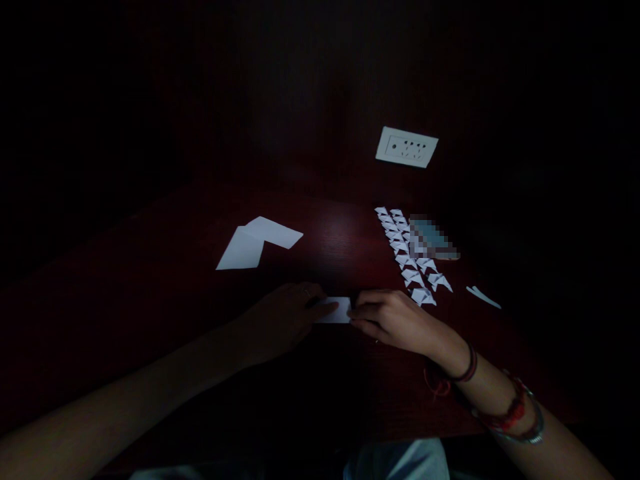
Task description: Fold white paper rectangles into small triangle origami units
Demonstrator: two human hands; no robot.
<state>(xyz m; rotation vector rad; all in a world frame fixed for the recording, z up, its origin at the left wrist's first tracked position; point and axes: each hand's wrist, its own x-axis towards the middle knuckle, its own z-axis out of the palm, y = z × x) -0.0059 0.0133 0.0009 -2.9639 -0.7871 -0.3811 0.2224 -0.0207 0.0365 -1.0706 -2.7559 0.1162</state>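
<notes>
A small white paper strip (336,311) lies on the dark red wooden table (150,313) between my two hands. My left hand (283,319) rests on its left end, fingers pressed down on the paper. My right hand (390,319) pinches the strip's right end with curled fingers. Bracelets and threads circle my right wrist. The room is very dim.
Two rows of several small folded white paper triangles (411,257) run along the table to the right. Larger white paper sheets (257,241) lie at the left. A thin white scrap (483,297) sits at the far right. A white wall socket (406,147) is behind.
</notes>
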